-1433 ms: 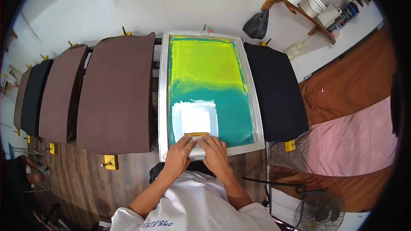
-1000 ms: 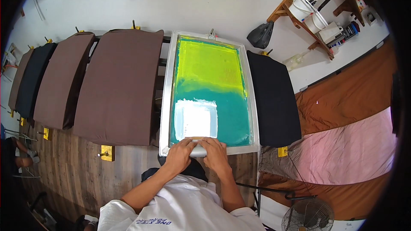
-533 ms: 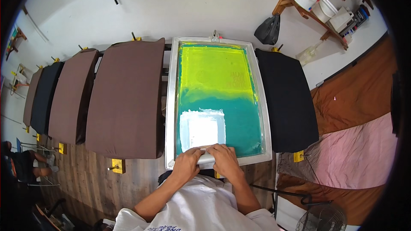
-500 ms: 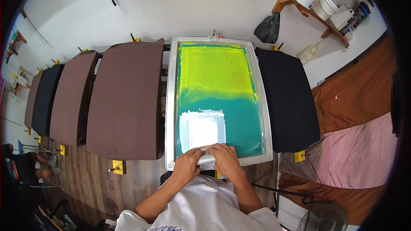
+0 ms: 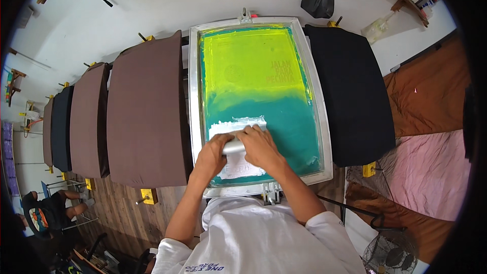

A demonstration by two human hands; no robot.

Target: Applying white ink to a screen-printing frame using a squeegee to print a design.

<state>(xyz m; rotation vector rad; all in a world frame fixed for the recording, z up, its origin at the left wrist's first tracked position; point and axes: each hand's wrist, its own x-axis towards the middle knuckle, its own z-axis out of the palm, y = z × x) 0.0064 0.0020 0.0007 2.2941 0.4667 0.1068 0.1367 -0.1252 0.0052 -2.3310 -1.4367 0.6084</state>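
Note:
A silkscreen in a silver metal frame (image 5: 324,142) lies in front of me, its mesh yellow-green at the far part and teal nearer. White ink (image 5: 248,122) forms a patch on the near left of the mesh. Across that patch rests a squeegee (image 5: 234,146) with a silver handle. My left hand (image 5: 212,156) is closed round its left end, and my right hand (image 5: 259,147) grips the right end. Behind the squeegee, toward me, the white is thinner and faint printed shapes show. The blade is hidden under the handle and my fingers.
Brown fabric-covered boards (image 5: 144,111) stand in a row at left, and a black-covered board (image 5: 350,96) at right. A metal clamp (image 5: 271,193) sits at the frame's near edge. A fan (image 5: 390,251) stands lower right; a person (image 5: 48,215) is at far left.
Both hands have pushed the squeegee away from me, from the frame's near edge onto the white patch. The near clamp has come into view. The whole view has shifted slightly.

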